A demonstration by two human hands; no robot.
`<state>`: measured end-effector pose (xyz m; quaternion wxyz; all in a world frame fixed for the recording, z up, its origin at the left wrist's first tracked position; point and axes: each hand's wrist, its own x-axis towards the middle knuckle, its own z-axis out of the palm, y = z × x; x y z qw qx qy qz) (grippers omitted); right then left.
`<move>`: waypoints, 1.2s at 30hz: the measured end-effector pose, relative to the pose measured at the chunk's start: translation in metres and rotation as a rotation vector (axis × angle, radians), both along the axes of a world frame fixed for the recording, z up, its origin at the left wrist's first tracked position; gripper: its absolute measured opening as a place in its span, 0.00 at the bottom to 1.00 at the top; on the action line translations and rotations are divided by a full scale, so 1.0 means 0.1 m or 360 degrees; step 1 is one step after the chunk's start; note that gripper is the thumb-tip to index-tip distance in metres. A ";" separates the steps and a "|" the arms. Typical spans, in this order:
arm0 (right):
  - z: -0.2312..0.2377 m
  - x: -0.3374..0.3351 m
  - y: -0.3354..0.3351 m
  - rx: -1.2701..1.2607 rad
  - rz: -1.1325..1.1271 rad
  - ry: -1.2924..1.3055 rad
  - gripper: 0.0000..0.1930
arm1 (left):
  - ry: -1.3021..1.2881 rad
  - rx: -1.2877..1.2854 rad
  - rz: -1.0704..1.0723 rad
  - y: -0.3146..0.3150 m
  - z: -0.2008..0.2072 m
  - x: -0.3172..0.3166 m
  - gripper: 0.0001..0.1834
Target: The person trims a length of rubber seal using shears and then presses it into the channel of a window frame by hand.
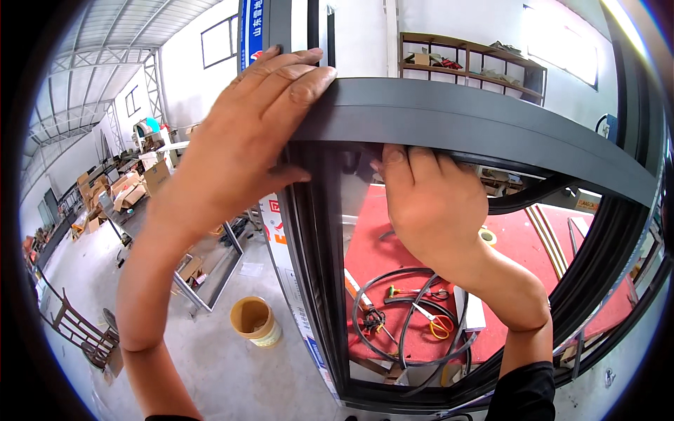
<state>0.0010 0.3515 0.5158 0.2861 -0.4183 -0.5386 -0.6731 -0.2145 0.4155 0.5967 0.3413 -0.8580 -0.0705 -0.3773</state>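
The person is working at the upper corner of a dark grey window frame (pixel 449 116) that is standing upright in a workshop; the left hand (pixel 242 133) is lying over the top rail at the corner, fingers curled over its upper edge and thumb pressing against the upright below, so it is grasping the frame rather than resting loose; the right hand (pixel 428 203) is reaching up under the top rail, its fingertips tucked into the channel where the glass pane (pixel 365 231) is meeting the rail; whether those fingers are pinching anything cannot be told, since the tips are hidden in the shadow of the groove.

Judging from this, the step is seating something along the inner groove at the corner; doing it well is likely calling for the left hand to be holding the frame steady while the right is pressing evenly along the channel, starting hard in the corner so nothing is bunching or lifting there; pressure is best kept off the glass.

Seen through the pane, a red mat (pixel 512 245) is carrying coils of black rubber strip (pixel 393 309) and orange-handled scissors (pixel 441 326); a yellow bucket (pixel 254 321) is standing on the concrete floor (pixel 225 372) to the left.
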 end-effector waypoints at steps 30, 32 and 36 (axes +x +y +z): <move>0.07 0.08 0.17 0.0136 0.0071 -0.0172 0.10 | -0.1112 -0.0361 -0.0431 0.58 -0.98 0.15 0.49; 0.07 0.08 0.11 0.0093 0.0051 -0.0141 0.09 | -0.1047 0.0006 -0.0364 0.40 -0.78 0.21 0.51; 0.08 0.05 0.07 0.0028 0.0078 -0.0097 0.07 | -0.0647 0.0243 -0.0169 0.13 -0.33 0.38 0.49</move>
